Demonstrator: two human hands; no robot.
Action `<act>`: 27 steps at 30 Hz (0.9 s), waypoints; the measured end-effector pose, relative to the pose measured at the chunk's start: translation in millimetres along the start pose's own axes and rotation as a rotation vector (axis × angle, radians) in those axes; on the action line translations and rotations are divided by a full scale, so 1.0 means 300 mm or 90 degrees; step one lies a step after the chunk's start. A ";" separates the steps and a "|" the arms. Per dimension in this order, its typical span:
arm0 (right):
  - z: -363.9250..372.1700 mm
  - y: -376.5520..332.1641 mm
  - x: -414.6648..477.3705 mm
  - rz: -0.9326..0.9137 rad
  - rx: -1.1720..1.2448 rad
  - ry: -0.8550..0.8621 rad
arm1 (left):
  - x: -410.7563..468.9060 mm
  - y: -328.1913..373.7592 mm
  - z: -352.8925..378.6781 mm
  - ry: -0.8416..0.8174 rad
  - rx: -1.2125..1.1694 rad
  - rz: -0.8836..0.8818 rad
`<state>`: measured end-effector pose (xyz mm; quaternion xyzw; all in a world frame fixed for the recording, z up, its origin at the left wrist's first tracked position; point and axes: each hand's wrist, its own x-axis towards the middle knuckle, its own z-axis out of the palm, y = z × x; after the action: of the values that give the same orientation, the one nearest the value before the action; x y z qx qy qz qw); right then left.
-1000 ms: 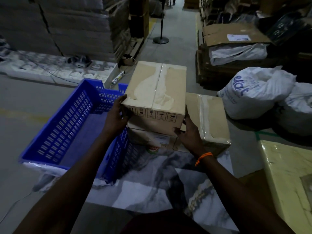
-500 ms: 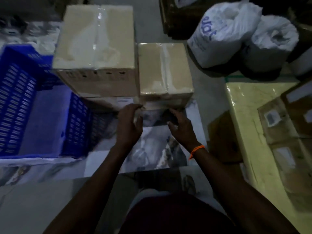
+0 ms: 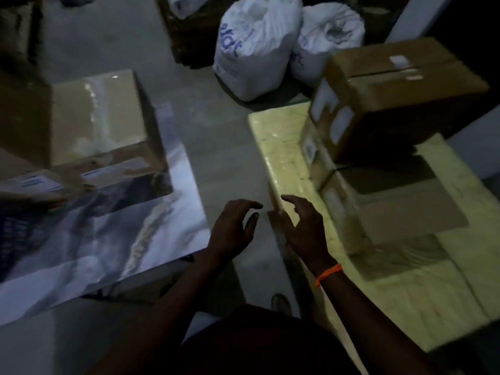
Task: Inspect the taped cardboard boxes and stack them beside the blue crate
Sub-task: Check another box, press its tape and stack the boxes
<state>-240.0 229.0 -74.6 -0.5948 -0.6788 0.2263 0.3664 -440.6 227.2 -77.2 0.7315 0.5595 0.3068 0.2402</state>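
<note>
Taped box (image 3: 100, 117) stands at the left of view on a marbled sheet (image 3: 140, 239), clear tape glinting along its top seam. White labels show low on its near side. A dim blue patch at the far left edge is too blurred to identify.

At the right, an upper box (image 3: 400, 85) sits askew on a lower box (image 3: 392, 209), both on a pale yellow surface (image 3: 278, 147).

Left hand (image 3: 232, 228) hovers over the grey floor (image 3: 216, 147) between sheet and yellow surface. Right hand (image 3: 303, 228), with an orange wristband (image 3: 328, 273), is over the yellow surface's near edge. Both hands have fingers spread and loosely bent, gripping nothing and clear of every box.

Two white sacks (image 3: 257, 47) lie on the floor beyond
</note>
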 end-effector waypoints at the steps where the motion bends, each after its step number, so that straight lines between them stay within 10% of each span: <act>1: -0.077 0.062 -0.027 0.010 -0.029 0.019 | 0.021 0.056 0.077 -0.025 -0.006 0.011; 12: -0.347 0.580 -0.191 0.228 -0.257 0.012 | 0.216 0.388 0.474 -0.188 -0.026 0.056; 27: -0.783 0.844 -0.505 0.315 -0.178 0.150 | 0.271 0.504 0.708 -0.356 0.001 -0.051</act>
<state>106.1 99.4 -149.4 -0.8089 -0.4905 0.1425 0.2911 -171.8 264.9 -105.4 0.7651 0.5002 0.0829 0.3968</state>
